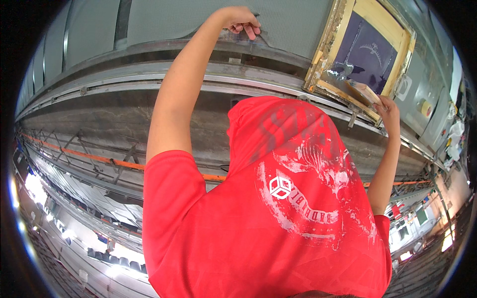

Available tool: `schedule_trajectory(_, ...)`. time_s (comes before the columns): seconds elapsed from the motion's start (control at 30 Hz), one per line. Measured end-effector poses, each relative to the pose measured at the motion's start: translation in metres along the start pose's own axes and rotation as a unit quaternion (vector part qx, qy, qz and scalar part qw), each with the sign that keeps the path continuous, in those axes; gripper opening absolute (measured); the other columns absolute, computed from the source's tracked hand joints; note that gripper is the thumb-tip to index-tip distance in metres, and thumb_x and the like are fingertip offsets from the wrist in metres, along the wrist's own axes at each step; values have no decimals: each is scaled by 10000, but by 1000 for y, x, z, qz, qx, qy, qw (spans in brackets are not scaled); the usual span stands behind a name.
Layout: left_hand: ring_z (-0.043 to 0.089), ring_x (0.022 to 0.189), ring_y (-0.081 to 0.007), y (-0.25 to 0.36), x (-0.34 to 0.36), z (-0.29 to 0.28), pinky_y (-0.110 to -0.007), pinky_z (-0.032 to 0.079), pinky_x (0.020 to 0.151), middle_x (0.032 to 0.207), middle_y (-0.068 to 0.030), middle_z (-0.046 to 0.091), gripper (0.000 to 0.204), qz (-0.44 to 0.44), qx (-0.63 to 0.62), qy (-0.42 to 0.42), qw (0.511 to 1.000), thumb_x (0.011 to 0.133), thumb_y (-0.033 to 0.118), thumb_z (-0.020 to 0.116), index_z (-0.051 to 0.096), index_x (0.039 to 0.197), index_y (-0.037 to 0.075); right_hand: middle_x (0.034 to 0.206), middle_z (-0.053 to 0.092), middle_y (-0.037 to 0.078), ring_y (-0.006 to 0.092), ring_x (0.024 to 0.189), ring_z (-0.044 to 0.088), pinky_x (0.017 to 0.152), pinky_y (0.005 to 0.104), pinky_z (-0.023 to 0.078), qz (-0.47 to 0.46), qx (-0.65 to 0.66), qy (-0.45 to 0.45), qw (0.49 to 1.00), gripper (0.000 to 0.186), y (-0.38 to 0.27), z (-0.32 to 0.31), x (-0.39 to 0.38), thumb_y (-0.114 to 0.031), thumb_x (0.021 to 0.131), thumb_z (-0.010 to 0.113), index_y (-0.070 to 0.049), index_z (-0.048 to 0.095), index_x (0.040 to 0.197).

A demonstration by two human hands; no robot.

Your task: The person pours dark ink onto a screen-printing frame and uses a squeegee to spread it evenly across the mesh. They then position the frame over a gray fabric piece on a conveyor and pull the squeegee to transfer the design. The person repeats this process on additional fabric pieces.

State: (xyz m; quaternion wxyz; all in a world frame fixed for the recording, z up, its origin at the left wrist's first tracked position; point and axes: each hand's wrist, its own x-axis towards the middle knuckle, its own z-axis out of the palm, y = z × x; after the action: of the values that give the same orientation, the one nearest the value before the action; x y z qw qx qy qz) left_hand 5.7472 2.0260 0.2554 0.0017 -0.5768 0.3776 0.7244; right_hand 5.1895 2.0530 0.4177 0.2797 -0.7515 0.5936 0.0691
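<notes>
Now, left hand point(242, 23): loosely curled, seemingly empty
Right hand point(389, 112): grips wooden squeegee point(365, 93)
Screen point(365, 55): likely wants even pressure

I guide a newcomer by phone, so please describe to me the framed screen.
Follow the long grey table at the top rightward, almost to the right hand. There is the framed screen; unlike the plain grey tabletop beside it, its yellowish border encloses a dark purple panel with a pale curved design.
</notes>
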Motion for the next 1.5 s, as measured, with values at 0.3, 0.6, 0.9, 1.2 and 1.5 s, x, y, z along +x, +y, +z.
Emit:
schedule_trajectory(0.3,440,461,-92,8,-4,-16,-265,332,403,823,-84,761,249,-21,-14,-17,1000,963,235,596,738,996,34,1050,710,153,287,973,673,892,351,495,-1,-3,1,1000,328,0,-1,-1,-76,805,738,3,703,1121)
schedule_trajectory(0.6,442,434,-102,10,-16,-26,-241,326,388,824,-124,757,288,38,-46,-37,998,982,236,580,722,1012,-13,1053,706,161,306,975,670,887,360,498,0,3,7,1000,337,2,1,-1,-87,805,743,-5,703,1129)
schedule_trajectory(0.9,585,587,-122,15,-51,-38,-247,479,541,904,-123,736,395,307,-290,213,881,1011,269,592,590,1246,-49,1071,707,168,340,1005,653,908,382,485,10,-20,-6,1000,334,-1,0,0,-83,794,746,-13,704,1118)
schedule_trajectory(1.2,577,789,-251,-42,-41,78,-380,504,736,889,-82,634,366,341,74,499,793,776,317,825,646,945,46,1026,697,174,339,989,647,888,383,482,-23,-3,8,1000,310,-3,-1,-5,-88,807,740,11,696,1098)
schedule_trajectory(1.5,627,864,-313,-63,-28,94,-431,511,788,866,-100,649,170,305,163,544,764,782,190,734,656,862,63,1048,708,160,287,979,671,895,357,489,21,27,-1,999,329,14,7,0,-89,823,731,17,694,1133)
